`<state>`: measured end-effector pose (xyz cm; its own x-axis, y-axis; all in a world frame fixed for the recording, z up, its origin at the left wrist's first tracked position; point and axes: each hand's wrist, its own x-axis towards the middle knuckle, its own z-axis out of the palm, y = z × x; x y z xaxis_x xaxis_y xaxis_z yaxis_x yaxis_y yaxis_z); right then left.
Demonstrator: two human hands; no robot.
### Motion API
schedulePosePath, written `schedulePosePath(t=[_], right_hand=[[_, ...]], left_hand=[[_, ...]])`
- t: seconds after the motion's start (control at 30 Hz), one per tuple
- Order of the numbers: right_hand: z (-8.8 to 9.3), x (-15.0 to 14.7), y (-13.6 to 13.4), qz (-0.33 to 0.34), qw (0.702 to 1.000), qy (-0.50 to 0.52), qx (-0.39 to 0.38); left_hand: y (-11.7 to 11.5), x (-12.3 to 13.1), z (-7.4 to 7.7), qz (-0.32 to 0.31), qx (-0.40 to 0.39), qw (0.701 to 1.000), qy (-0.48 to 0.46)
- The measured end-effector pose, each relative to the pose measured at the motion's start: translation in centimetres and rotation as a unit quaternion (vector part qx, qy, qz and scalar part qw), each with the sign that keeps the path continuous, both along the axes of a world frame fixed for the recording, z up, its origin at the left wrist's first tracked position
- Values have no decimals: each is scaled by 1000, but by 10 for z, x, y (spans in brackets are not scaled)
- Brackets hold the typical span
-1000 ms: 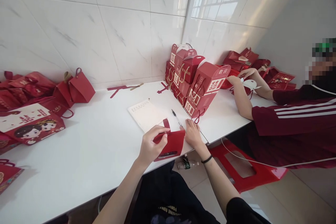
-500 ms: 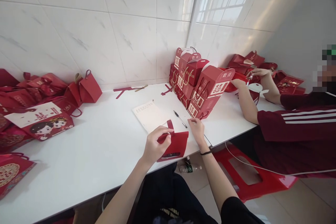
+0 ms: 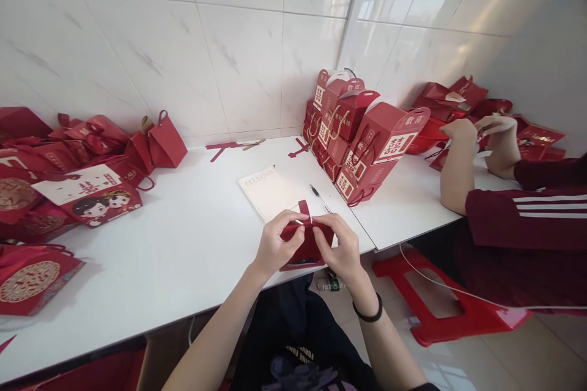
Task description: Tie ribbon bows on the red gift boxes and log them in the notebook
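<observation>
A small red gift box [image 3: 308, 252] stands at the table's front edge between my hands, with a dark oblong patch low on its near side. My left hand [image 3: 280, 239] pinches the box's top edge with thumb and forefinger. From the other side my right hand [image 3: 340, 243] pinches the same top edge, its fingertips almost meeting the left ones. A dark red ribbon strip [image 3: 303, 208] sticks up behind the fingertips. Just beyond lies an open white notebook [image 3: 270, 189], and a black pen [image 3: 320, 197] is to its right.
Stacked red gift boxes [image 3: 362, 140] stand at the back right, beside a table seam. More red boxes [image 3: 87, 146] are heaped at the left. A co-worker's arms [image 3: 463, 165] are at the right, above a red stool [image 3: 440, 305]. Ribbon strips [image 3: 229, 145] lie by the wall.
My right hand has moved left from beside the pen onto the box's top edge. My left hand stays on the box. The view has shifted slightly, and the co-worker's hands have moved.
</observation>
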<state>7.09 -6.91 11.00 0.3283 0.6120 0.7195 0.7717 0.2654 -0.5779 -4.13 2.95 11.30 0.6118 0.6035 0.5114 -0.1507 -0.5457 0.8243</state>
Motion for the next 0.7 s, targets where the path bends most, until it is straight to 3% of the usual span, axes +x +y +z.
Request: schedulePosePath(t=[0.3,0.57,0.7], right_hand=[[5,1,3,4,999,38,-26],[1,-1,5,-1,999,38,-18],[-2,-1,2,17,999,41,-5]], left_hand=[[-4,3,-2,-1,-97,995,-20],[-2,4,-1,30,-84,996,-2],[2,-8,-11,-43,-83,995,12]])
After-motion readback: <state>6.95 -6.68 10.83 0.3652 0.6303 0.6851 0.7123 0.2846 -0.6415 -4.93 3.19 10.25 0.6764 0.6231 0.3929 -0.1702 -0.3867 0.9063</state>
